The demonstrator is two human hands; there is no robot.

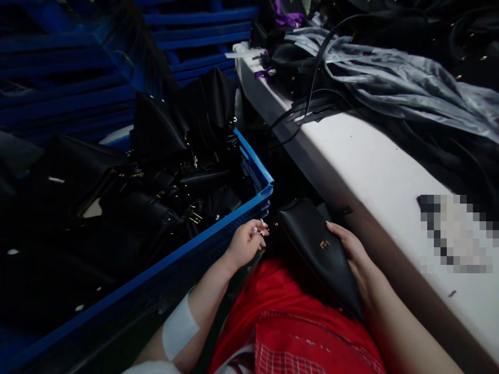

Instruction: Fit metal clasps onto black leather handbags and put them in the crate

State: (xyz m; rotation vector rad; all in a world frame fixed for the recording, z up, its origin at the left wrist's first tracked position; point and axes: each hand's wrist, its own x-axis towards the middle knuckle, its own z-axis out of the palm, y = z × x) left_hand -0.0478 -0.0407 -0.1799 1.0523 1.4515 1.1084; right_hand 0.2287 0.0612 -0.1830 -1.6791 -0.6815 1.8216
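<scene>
A small black handbag (317, 249) with a gold clasp lies across my lap, over red fabric (284, 317). My right hand (353, 254) grips its right side, fingers curled over the edge. My left hand (245, 241) is just left of the bag, next to the rim of a blue plastic crate (218, 228); its fingers are pinched on something small and pale that I cannot make out.
The blue crate is full of several black bags (156, 171) with gold hardware. A white worktable (374, 171) runs along the right, carrying black straps (312, 104), grey plastic wrapping (405, 83) and more dark bags. Blue crates (70, 67) are stacked behind.
</scene>
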